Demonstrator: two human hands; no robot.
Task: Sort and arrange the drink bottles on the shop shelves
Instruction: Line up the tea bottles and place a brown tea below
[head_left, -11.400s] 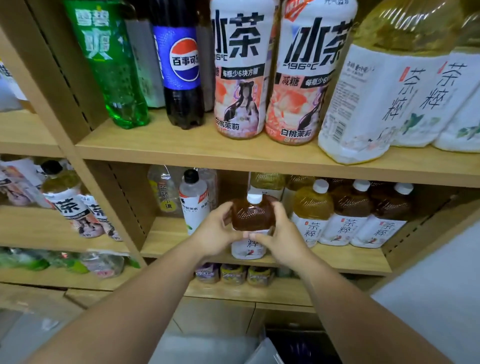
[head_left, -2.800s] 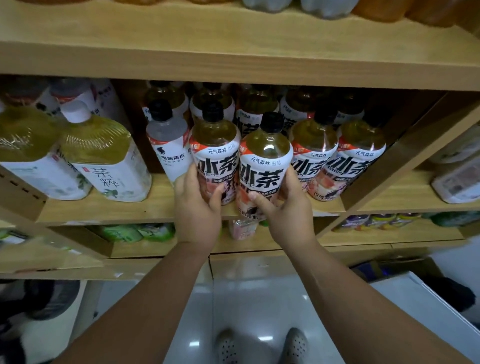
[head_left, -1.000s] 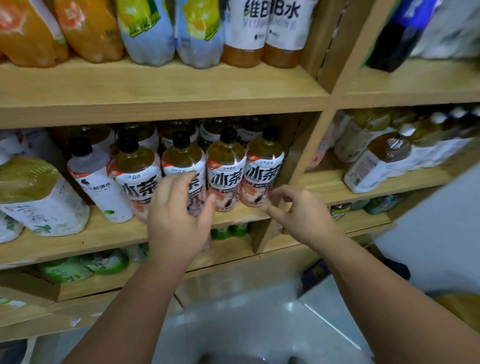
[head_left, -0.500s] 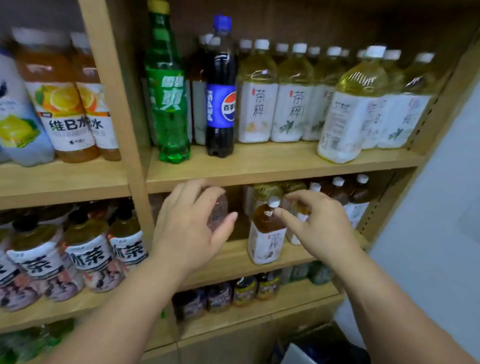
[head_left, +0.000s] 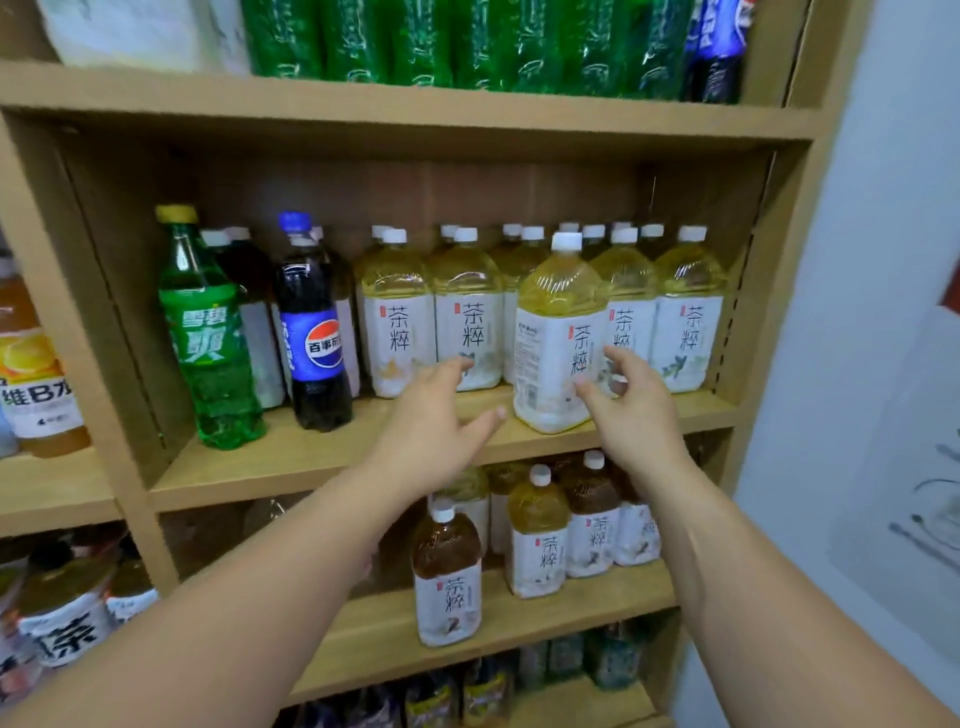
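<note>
Now | tea bottle upright on shelf, just left of your right hand, right of your left hand | right nearer | both hands loose-fingered, gripping nothing.

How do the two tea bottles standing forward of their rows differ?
The middle-shelf tea bottle holds pale yellow tea and is turned, its label angled; the lower-shelf tea bottle holds brown tea and faces front. Both have white caps and stand ahead of their rows.

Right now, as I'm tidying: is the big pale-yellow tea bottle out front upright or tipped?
Upright: the big pale-yellow plastic tea bottle stands on its base on the wooden shelf, white cap uppermost.
</note>
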